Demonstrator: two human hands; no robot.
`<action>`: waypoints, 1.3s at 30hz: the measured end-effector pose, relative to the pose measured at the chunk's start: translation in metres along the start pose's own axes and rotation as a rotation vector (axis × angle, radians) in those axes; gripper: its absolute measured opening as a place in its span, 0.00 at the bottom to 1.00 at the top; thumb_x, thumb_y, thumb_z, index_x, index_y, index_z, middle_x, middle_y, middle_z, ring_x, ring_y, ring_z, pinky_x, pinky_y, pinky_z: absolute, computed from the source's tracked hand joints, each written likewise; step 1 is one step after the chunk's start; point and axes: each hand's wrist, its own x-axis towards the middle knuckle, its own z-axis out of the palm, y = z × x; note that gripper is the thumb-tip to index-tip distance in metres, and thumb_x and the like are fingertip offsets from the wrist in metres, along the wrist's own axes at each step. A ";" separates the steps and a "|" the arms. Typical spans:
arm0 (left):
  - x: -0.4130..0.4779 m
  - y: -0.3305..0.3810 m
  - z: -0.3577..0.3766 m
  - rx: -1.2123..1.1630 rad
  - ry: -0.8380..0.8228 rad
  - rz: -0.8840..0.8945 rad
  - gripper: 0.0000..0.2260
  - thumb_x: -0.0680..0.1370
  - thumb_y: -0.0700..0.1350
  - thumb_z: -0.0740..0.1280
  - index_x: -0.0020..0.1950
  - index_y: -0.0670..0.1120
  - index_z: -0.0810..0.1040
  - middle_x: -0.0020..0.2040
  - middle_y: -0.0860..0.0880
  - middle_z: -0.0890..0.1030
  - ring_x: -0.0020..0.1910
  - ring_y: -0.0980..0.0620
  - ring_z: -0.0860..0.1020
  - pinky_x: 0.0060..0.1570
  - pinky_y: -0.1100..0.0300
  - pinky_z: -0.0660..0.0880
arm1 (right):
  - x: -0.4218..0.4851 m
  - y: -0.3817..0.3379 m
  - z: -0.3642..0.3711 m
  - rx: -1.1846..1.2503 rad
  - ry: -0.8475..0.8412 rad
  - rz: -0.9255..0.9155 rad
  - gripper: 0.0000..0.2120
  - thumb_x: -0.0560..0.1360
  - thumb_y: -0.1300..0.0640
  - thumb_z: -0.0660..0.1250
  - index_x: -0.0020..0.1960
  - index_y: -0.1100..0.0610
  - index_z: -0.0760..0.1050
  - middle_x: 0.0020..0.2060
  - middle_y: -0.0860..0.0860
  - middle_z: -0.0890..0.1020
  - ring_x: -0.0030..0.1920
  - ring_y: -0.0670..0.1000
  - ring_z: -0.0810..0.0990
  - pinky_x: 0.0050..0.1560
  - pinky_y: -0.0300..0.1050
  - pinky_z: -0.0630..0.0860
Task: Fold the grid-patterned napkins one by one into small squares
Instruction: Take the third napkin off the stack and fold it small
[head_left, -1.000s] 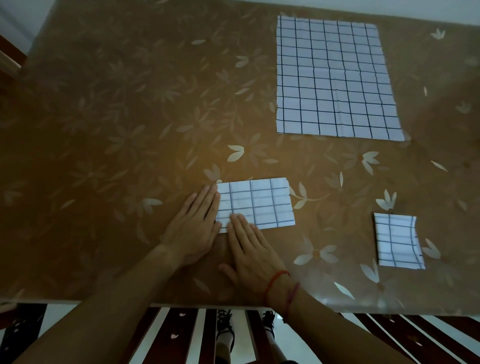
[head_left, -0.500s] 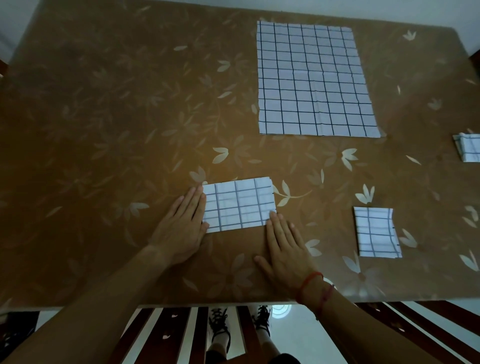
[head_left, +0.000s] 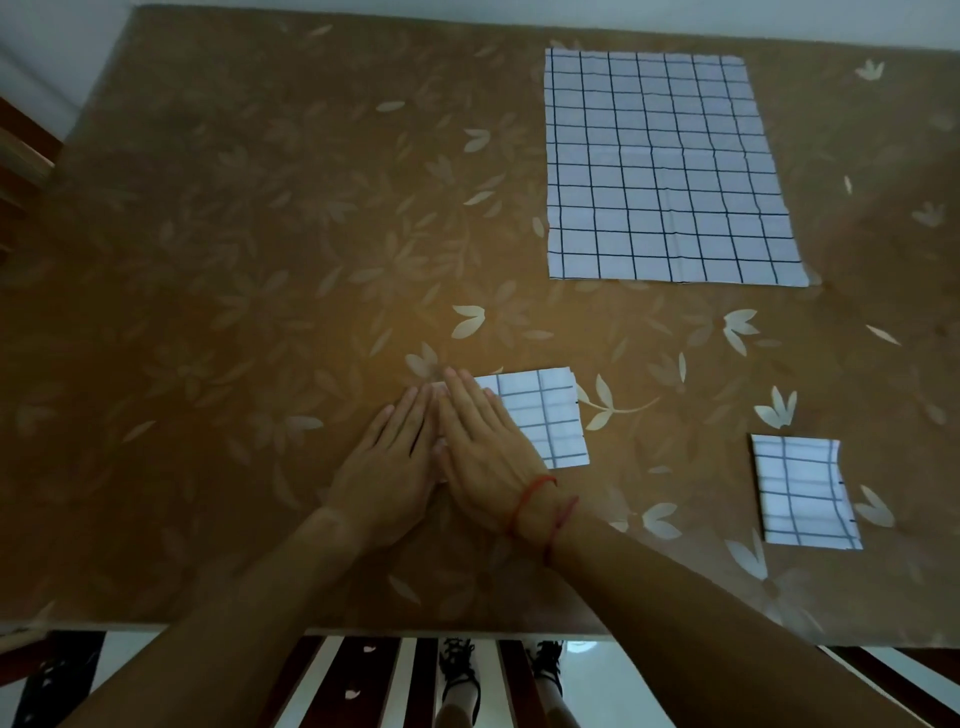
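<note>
A folded white napkin with a dark grid (head_left: 550, 421) lies on the brown floral table near its front edge. My right hand (head_left: 483, 447) lies flat across the napkin's left half with straight fingers pressing it down. My left hand (head_left: 389, 457) rests flat beside it at the napkin's left edge, fingers straight, touching the right hand. An unfolded grid napkin (head_left: 665, 166) lies spread out at the back right. A small folded napkin square (head_left: 802, 493) sits at the front right.
The table (head_left: 260, 260) has a glossy brown cover with pale leaf prints. Its front edge runs across the bottom of the view, with a striped floor and my feet below. A wooden chair part shows at the far left edge.
My right hand has slid from the napkin's lower right corner leftward over the napkin to meet my left hand. The left hand has stayed at the left edge. The camera view shifted.
</note>
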 end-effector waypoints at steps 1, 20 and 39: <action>0.000 0.000 0.001 -0.005 0.006 0.000 0.26 0.82 0.48 0.40 0.75 0.35 0.58 0.76 0.37 0.59 0.76 0.41 0.56 0.71 0.44 0.61 | 0.002 -0.002 0.000 -0.036 -0.052 -0.017 0.28 0.81 0.49 0.49 0.76 0.64 0.57 0.76 0.60 0.59 0.77 0.57 0.56 0.75 0.56 0.58; 0.001 -0.002 -0.002 0.034 -0.040 -0.029 0.27 0.82 0.52 0.48 0.75 0.36 0.59 0.76 0.37 0.59 0.75 0.42 0.57 0.72 0.45 0.60 | -0.042 0.095 -0.039 -0.233 -0.173 0.171 0.36 0.78 0.38 0.48 0.75 0.63 0.59 0.74 0.60 0.62 0.74 0.59 0.61 0.73 0.59 0.61; 0.001 -0.001 -0.002 0.003 -0.080 -0.063 0.27 0.82 0.53 0.48 0.76 0.38 0.56 0.77 0.40 0.54 0.77 0.45 0.52 0.73 0.48 0.55 | 0.029 0.091 -0.097 -0.154 -0.477 0.309 0.21 0.72 0.48 0.72 0.58 0.60 0.76 0.54 0.56 0.80 0.50 0.55 0.79 0.42 0.42 0.73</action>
